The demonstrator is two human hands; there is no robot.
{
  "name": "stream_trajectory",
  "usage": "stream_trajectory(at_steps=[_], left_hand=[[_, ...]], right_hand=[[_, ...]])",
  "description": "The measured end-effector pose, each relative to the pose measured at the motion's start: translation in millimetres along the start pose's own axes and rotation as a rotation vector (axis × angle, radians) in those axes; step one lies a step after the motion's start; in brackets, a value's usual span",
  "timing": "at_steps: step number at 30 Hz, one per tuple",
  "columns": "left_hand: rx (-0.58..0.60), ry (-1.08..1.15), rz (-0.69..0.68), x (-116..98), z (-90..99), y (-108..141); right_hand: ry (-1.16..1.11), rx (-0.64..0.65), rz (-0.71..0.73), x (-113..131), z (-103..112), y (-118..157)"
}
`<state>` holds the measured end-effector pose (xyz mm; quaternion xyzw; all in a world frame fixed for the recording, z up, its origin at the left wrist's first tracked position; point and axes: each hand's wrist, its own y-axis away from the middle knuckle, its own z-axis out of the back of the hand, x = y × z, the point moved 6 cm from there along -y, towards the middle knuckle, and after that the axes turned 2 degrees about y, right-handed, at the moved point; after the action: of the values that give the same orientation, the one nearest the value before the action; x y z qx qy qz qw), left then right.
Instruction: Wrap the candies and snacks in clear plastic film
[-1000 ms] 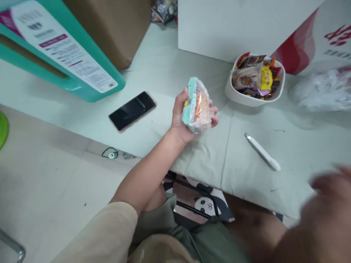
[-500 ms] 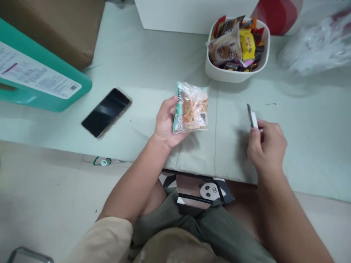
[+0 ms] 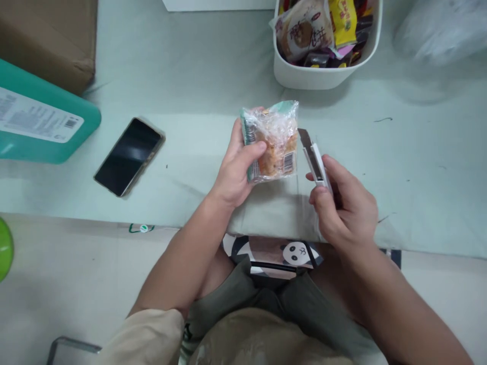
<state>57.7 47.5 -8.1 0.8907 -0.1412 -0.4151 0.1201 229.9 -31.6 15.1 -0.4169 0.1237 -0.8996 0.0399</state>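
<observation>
A clear and green plastic snack packet [image 3: 276, 144] with orange-brown food inside is gripped by my left hand [image 3: 238, 170], its thumb across the front and the other fingers behind. My right hand [image 3: 344, 205] is closed around a white utility knife [image 3: 317, 165]. The knife's dark blade is out and points up and to the left, its tip close to the packet's right edge. Whether the tip touches the plastic, I cannot tell.
A black phone [image 3: 129, 156] lies on the pale green tabletop [image 3: 190, 76]. Behind the packet stands a white bin [image 3: 323, 78] of wrapped snacks. At the left are a teal container [image 3: 57, 144] and a brown box [image 3: 49, 40]; a clear plastic bag [image 3: 441, 33] is at the back right.
My right hand has brought the knife leftward, up to the packet. My left thumb now lies over the packet's front. The view has shifted, so the bin appears higher and the phone further left.
</observation>
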Motion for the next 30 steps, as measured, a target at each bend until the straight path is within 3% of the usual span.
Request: stream_trajectory(at_steps=[6, 11, 17, 22, 30], left_hand=[[0.072, -0.119, -0.104, 7.5, -8.6, 2.5], [-0.018, -0.143, -0.157, 5.7, -15.3, 7.9], [-0.174, -0.085, -0.087, 5.3, -19.3, 11.8], [-0.217, -0.128, -0.111, 8.1, -13.6, 9.3], [0.045, -0.146, -0.309, 8.1, -9.0, 4.1]], right_hand=[[-0.037, -0.056, 0.006, -6.7, 0.0, 4.4], [0.001, -0.055, 0.036, -3.6, 1.6, 0.0], [0.037, -0.16, 0.203, 10.2, 6.1, 4.4], [0.062, -0.078, 0.307, 25.1, -4.5, 5.3], [0.047, -0.002, 0.206, 16.8, -21.4, 4.2]])
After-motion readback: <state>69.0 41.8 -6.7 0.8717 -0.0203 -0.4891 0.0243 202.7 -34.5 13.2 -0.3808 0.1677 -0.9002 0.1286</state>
